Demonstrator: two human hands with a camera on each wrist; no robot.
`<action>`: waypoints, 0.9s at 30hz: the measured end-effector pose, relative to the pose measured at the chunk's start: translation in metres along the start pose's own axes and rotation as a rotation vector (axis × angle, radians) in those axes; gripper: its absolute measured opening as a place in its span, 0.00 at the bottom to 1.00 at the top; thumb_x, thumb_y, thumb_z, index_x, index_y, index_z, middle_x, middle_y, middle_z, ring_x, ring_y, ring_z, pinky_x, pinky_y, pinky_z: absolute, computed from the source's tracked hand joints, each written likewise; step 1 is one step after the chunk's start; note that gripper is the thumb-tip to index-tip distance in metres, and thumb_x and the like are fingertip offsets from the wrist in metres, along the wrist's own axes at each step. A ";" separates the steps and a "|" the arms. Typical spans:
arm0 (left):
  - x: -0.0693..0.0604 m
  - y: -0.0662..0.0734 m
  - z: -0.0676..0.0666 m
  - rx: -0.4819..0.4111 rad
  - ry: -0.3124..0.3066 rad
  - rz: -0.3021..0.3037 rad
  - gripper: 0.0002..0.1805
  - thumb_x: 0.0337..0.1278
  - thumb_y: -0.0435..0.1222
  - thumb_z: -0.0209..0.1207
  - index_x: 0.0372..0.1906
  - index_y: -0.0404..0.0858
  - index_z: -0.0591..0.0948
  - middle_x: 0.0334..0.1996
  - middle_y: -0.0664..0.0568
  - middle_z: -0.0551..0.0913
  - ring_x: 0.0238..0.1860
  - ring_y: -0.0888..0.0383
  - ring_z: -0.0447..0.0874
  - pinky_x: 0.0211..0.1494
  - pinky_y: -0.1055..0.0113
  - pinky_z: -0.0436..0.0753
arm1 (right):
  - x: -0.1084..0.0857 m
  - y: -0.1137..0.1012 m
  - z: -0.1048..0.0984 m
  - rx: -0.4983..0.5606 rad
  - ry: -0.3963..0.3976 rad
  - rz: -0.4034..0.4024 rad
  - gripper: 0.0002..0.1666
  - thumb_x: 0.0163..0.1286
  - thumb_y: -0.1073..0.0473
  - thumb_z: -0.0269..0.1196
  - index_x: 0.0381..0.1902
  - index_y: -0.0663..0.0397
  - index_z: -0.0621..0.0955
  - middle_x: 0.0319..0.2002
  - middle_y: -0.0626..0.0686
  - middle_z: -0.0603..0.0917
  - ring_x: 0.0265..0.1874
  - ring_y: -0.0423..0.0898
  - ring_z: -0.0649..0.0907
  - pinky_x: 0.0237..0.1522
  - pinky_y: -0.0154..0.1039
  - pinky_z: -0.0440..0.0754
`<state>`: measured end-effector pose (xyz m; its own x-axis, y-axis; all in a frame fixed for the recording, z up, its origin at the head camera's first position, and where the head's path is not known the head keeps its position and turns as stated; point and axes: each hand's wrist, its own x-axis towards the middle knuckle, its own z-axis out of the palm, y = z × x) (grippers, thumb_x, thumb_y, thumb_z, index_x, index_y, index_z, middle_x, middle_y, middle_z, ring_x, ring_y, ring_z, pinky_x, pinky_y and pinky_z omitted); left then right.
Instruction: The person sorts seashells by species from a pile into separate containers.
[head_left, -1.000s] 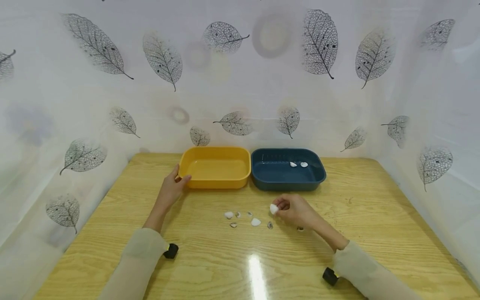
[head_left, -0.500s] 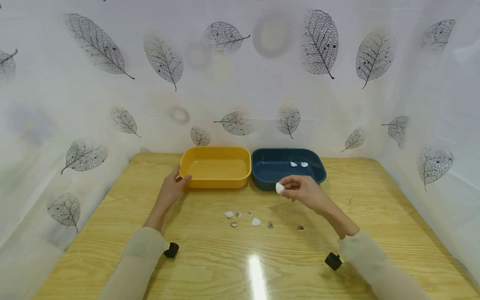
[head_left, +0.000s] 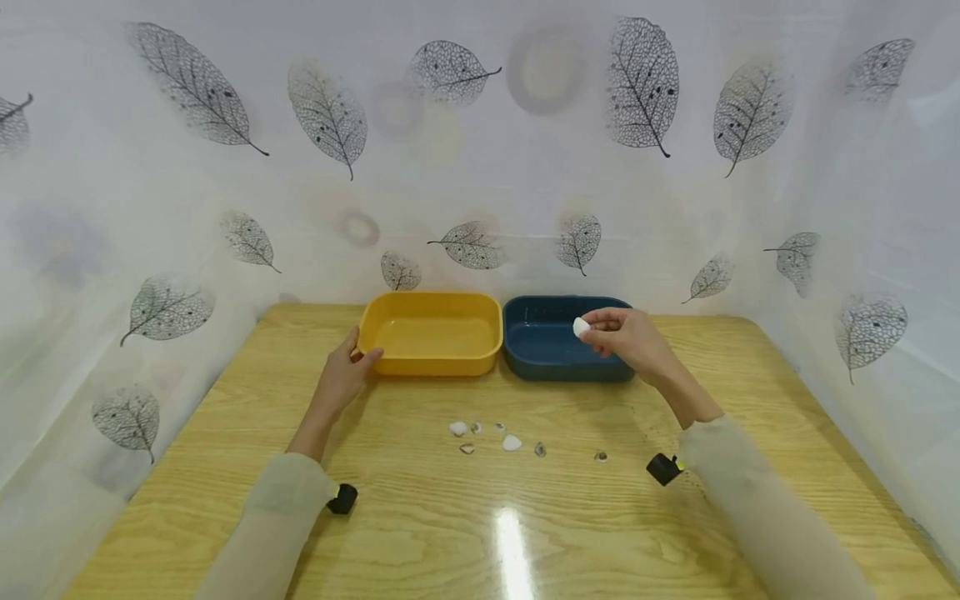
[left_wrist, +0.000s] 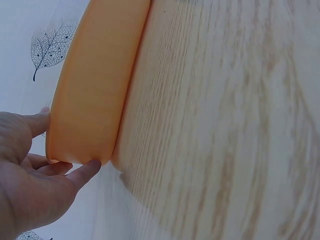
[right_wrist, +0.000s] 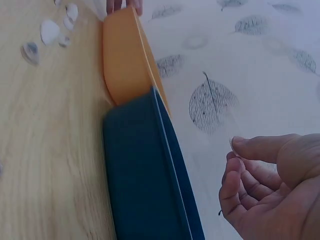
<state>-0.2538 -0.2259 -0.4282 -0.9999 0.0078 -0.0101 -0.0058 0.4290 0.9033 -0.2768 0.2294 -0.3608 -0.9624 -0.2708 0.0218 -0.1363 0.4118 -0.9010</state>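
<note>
In the head view my right hand point(head_left: 626, 340) pinches a white seashell point(head_left: 581, 327) between thumb and fingertips, above the dark blue bin point(head_left: 558, 372). The right wrist view shows that hand point(right_wrist: 272, 182) beyond the bin's rim, with only the shell's thin edge visible. My left hand point(head_left: 347, 377) holds the left front corner of the yellow bin point(head_left: 431, 367), thumb at the front and fingers along the end wall. The left wrist view shows those fingers point(left_wrist: 82, 175) against the bin's end. Several shells point(head_left: 512, 443) lie on the table. My right hand hides part of the blue bin's inside.
Both bins stand side by side at the back of the wooden table point(head_left: 420, 517). A leaf-printed white curtain point(head_left: 480, 150) hangs behind them and at both sides. A small brown shell point(head_left: 601, 457) lies apart, to the right of the others.
My right hand has carried the white shell up, away from the table and slightly right, over the blue bin. The left hand has stayed at the yellow bin.
</note>
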 end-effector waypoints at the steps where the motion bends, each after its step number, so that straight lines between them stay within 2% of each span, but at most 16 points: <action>1: 0.000 0.000 0.000 0.000 -0.001 -0.001 0.43 0.82 0.43 0.52 0.82 0.30 0.41 0.81 0.34 0.44 0.78 0.35 0.54 0.75 0.47 0.67 | 0.003 0.001 -0.002 -0.009 0.003 0.009 0.23 0.74 0.61 0.67 0.60 0.72 0.79 0.40 0.55 0.87 0.31 0.49 0.83 0.34 0.41 0.86; 3: -0.001 0.000 0.000 0.000 -0.003 -0.006 0.43 0.82 0.43 0.52 0.82 0.30 0.41 0.81 0.34 0.44 0.78 0.35 0.54 0.75 0.47 0.68 | 0.010 0.004 -0.005 -0.024 0.011 0.032 0.23 0.75 0.61 0.66 0.60 0.72 0.79 0.40 0.54 0.87 0.30 0.47 0.83 0.35 0.42 0.86; 7: 0.000 0.000 0.000 0.006 -0.001 -0.010 0.43 0.81 0.43 0.52 0.82 0.31 0.41 0.81 0.34 0.44 0.78 0.35 0.54 0.74 0.47 0.68 | 0.022 0.009 -0.009 -0.052 0.032 0.059 0.23 0.75 0.61 0.65 0.61 0.74 0.78 0.43 0.59 0.87 0.32 0.48 0.84 0.37 0.42 0.87; 10: 0.000 0.001 0.000 0.005 0.002 -0.010 0.43 0.81 0.42 0.52 0.82 0.31 0.41 0.81 0.33 0.44 0.78 0.35 0.54 0.75 0.47 0.67 | 0.030 0.011 -0.011 -0.062 0.059 0.069 0.22 0.76 0.62 0.65 0.59 0.74 0.79 0.41 0.58 0.87 0.31 0.48 0.84 0.36 0.41 0.87; 13: 0.001 0.001 0.000 -0.004 0.004 -0.015 0.43 0.81 0.41 0.52 0.82 0.31 0.41 0.81 0.33 0.44 0.78 0.36 0.54 0.75 0.47 0.67 | 0.036 0.012 -0.012 -0.062 0.079 0.079 0.22 0.76 0.62 0.65 0.59 0.74 0.78 0.38 0.55 0.87 0.28 0.43 0.83 0.36 0.41 0.87; 16: 0.002 0.001 0.000 -0.004 0.005 -0.016 0.42 0.81 0.41 0.52 0.82 0.30 0.41 0.81 0.33 0.44 0.78 0.36 0.55 0.75 0.48 0.67 | 0.041 0.014 -0.013 -0.055 0.095 0.094 0.23 0.75 0.62 0.65 0.59 0.75 0.78 0.38 0.55 0.87 0.26 0.39 0.82 0.34 0.37 0.87; 20: 0.002 0.001 0.000 -0.006 0.002 -0.011 0.42 0.82 0.40 0.52 0.82 0.29 0.41 0.81 0.33 0.44 0.78 0.36 0.55 0.75 0.48 0.66 | 0.045 0.017 -0.015 -0.032 0.123 0.120 0.25 0.75 0.62 0.65 0.62 0.76 0.77 0.40 0.57 0.87 0.26 0.37 0.82 0.32 0.32 0.85; 24: 0.002 0.000 0.000 -0.013 -0.001 -0.012 0.42 0.82 0.40 0.52 0.82 0.29 0.41 0.81 0.34 0.44 0.78 0.36 0.55 0.75 0.48 0.67 | 0.047 0.021 -0.017 0.039 0.154 0.122 0.27 0.77 0.63 0.62 0.67 0.76 0.74 0.48 0.64 0.86 0.29 0.36 0.84 0.39 0.32 0.87; 27: 0.001 0.000 -0.001 -0.017 -0.004 -0.016 0.43 0.81 0.41 0.52 0.82 0.30 0.40 0.81 0.33 0.45 0.78 0.36 0.55 0.75 0.47 0.68 | 0.048 0.023 -0.017 0.095 0.158 0.114 0.28 0.79 0.63 0.60 0.69 0.76 0.71 0.48 0.60 0.85 0.33 0.36 0.86 0.43 0.33 0.88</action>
<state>-0.2550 -0.2267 -0.4282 -0.9996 0.0044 -0.0265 -0.0223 0.4137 0.9101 -0.3297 0.2407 -0.3731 -0.9962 -0.0844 -0.0216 -0.0090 0.3456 -0.9384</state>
